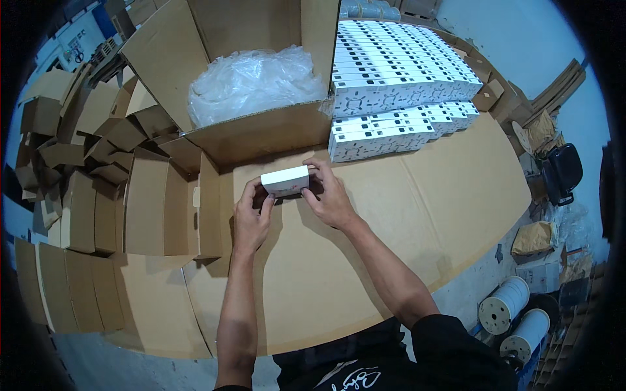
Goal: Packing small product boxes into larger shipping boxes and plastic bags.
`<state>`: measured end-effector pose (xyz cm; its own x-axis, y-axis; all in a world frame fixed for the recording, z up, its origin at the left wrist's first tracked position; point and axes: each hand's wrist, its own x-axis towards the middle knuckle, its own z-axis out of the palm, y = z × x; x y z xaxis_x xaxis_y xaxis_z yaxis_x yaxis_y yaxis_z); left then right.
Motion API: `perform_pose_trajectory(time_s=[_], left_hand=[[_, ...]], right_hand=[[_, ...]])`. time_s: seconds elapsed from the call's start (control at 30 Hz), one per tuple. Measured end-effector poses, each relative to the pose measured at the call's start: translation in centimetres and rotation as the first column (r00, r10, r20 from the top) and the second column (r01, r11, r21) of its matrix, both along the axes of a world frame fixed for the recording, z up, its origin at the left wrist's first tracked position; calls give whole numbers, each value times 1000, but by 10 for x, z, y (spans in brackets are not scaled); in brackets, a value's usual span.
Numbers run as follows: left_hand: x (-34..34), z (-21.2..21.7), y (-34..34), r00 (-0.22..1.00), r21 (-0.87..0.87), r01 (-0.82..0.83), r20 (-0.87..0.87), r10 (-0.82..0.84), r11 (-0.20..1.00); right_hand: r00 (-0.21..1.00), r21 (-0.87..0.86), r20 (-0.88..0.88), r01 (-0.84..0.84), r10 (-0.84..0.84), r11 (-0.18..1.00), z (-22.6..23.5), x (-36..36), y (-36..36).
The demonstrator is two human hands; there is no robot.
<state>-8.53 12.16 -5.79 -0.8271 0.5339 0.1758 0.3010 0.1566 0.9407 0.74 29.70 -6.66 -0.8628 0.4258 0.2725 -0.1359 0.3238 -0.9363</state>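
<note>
A small white box [285, 181] is held above the cardboard-covered table, gripped from both ends. My left hand [252, 212] closes on its left end, thumb along the near face. At the right end my right hand [328, 197] has its fingers on the far side and its thumb at the lower near corner. Just beyond stands a large open carton [261, 133] holding crumpled clear plastic bags [254, 85]. Stacked white printed boxes [385, 140] form rows at the far right of the table.
An open empty brown carton [156, 202] stands left of my left hand, with many more cartons [81, 202] piled behind it. Bare cardboard [404, 208] covers the table to the right. White cable spools [504, 303] stand on the floor at the lower right, below a black chair [562, 171].
</note>
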Motion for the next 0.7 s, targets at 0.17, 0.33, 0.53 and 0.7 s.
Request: perform_pose_trajectory(time_s=[0.17,0.33,0.53,0.7], left_hand=[[0,3,-1,1000,-42,4,-22,-5,999],[0,3,-2,999,-60,39,-36,-41,997],[-3,13,-18,913,131,-206,-331,239,970],[-22,87,16,773,170,-221,-569,279,960]], right_hand=[[998,90,58,14,-20,996,-4,-1,-1],[1000,60,28,-5,4,998,0,2,0],[994,146,-17,108,-106,983,-11,26,-1],[987,99,5,157,-159,983,-10,30,2]])
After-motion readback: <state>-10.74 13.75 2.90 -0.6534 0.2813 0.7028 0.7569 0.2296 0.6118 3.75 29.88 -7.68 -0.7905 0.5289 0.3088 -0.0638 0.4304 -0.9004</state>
